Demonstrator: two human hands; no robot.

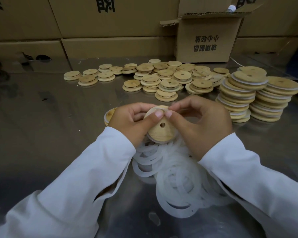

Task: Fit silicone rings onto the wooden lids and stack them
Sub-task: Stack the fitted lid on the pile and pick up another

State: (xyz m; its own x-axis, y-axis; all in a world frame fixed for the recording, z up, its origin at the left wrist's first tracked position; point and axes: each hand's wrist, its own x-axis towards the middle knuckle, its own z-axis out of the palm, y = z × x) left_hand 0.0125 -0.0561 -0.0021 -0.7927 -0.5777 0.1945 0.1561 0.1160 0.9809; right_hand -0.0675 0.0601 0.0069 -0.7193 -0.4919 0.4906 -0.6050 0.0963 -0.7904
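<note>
I hold a round wooden lid (159, 133) with a centre hole upright above the table. My left hand (132, 122) grips its left edge, thumb pressed on the face. My right hand (201, 124) pinches a translucent silicone ring (159, 109) at the lid's top rim, thumb beside the left thumb. A heap of loose white silicone rings (175, 177) lies beneath my wrists. Bare wooden lids (163, 78) are scattered across the far table. Two stacks of ringed lids (253, 98) stand at the right. Another lid (110, 115) lies partly hidden behind my left hand.
The work surface is a reflective metal table (50, 117). An open cardboard box (206, 36) stands at the back right, and a wall of closed cartons (93, 23) runs along the far edge. Dark objects sit at the far left.
</note>
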